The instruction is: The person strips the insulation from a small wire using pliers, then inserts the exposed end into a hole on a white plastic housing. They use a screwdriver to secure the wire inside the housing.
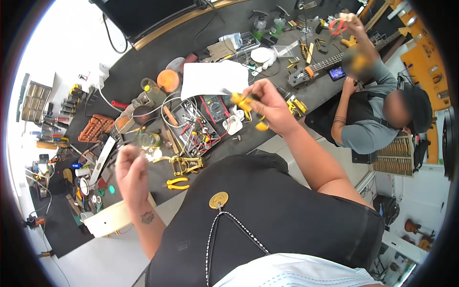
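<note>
My right hand (271,107), raised over the bench front, is closed round a yellow-handled tool (243,102) with a grey tip pointing up and left. It looks like pliers, though motion blurs it. On the left, my left hand (132,173) is raised with its fingers curled together; whether something small is pinched in them is hidden. Between the hands, gold metal guitar hardware (186,165) lies at the bench's front edge. Just in front of it rests another pair of yellow-handled pliers (177,183), its handles spread.
Behind the gold part stands a tray (195,129) of wires and tools, beside a red multimeter (214,109). White paper (213,79) lies farther back. A cream guitar body (112,219) sits at left. At right, a co-worker (368,115) holds red-handled scissors (337,27) near a bass neck (330,61).
</note>
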